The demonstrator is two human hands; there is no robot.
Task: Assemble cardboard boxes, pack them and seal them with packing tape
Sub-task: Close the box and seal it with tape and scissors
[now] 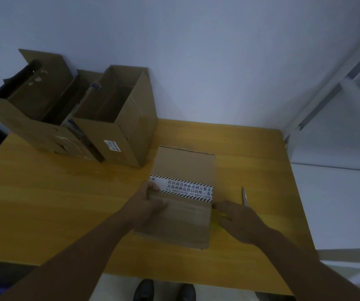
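Left hand (pixel 150 203) is clamping the left edge of the box (pixel 184 164), thumb on the tape (pixel 187 189), evidently steadying it while the right hand (pixel 237 216), fingers straight and parted, is pressing the tape's right end.

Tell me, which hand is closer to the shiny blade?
Right. The right hand sits beside the blade, at the right edge of the taped box; the left hand grips its left edge, farther away.

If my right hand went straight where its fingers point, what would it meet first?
Probably the right edge of the cardboard box, just below the printed tape; the right hand looks nearly touching it.
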